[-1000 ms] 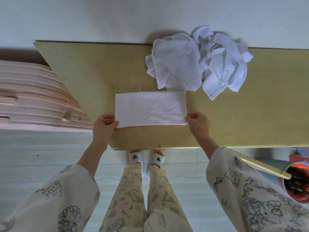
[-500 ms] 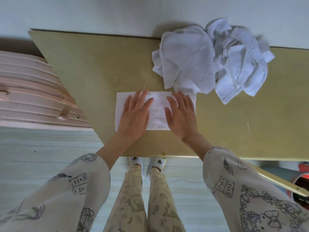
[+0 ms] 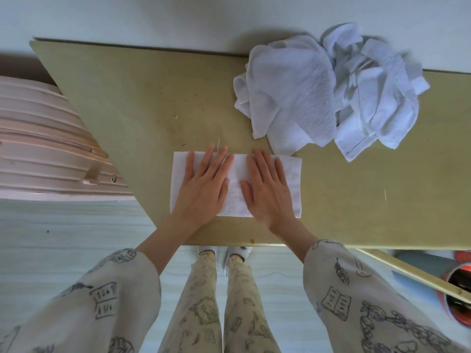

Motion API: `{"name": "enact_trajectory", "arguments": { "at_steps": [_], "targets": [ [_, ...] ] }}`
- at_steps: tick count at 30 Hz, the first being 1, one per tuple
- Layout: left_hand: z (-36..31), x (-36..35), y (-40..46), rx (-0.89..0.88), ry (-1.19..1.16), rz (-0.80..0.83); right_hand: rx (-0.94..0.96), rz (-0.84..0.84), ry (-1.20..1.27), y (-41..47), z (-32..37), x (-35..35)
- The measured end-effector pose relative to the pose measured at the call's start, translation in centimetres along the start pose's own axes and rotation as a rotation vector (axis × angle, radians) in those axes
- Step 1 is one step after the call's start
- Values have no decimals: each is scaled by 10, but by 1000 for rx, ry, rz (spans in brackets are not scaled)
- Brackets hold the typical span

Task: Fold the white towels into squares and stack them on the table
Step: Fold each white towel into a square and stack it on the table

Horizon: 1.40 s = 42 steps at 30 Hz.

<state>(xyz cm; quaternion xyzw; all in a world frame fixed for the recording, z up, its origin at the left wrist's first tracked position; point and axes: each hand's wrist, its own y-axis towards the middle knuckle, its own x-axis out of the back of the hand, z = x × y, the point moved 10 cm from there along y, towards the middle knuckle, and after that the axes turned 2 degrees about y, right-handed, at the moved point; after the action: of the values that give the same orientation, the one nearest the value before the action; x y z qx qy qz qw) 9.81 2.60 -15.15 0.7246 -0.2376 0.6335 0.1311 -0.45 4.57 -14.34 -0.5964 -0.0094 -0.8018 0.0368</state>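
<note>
White terry, folded to a long rectangle (image 3: 235, 184), lay near the front edge of the tan wooden bench (image 3: 127, 98). A second earlier I had pinched its ends; now my left hand (image 3: 204, 187) and right hand (image 3: 267, 189) pressed flat, fingers straight, smoothing it. One fold remained, I judged. Beyond sat the crumpled heap of white towels (image 3: 331, 90).

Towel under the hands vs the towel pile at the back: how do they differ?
The folded towel lies flat as a neat rectangle; the towel pile is crumpled and bulky. The left hand and right hand press the folded towel; nothing touches the pile. Both are white terry on the table.
</note>
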Motion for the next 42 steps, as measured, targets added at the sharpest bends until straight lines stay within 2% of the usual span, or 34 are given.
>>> {"name": "enact_trajectory", "arguments": {
  "at_steps": [8, 16, 20, 23, 27, 30, 32, 34, 38, 42],
  "targets": [
    [50, -1, -29, 164, 66, 8, -168, -17, -107, -29, -49, 2],
    [51, -3, -28, 176, 52, 114, -215, 92, -108, -30, -52, -3],
    [51, 18, -29, 170, 55, 36, -206, 163, -149, -29, -52, 2],
    [55, 32, -33, 230, 49, -17, -181, 139, -197, -24, -41, 17],
    [70, 22, -26, 425, -178, 206, -137, 109, -151, -28, 2, 17],
    [63, 9, -24, 368, -249, 356, -108, 141, -125, -40, 33, 1],
    [65, 9, -35, 401, -377, 359, -101, 151, -102, -48, 42, -7],
    [77, 11, -53, 541, -533, 353, -33, 155, -45, -49, 46, -12],
    [86, 9, -86, 788, -1017, 362, 151, 233, -30, -30, 49, -17],
    [75, 14, -96, 854, -1246, 362, 96, 276, 149, -25, 52, -4]
  ]
}}
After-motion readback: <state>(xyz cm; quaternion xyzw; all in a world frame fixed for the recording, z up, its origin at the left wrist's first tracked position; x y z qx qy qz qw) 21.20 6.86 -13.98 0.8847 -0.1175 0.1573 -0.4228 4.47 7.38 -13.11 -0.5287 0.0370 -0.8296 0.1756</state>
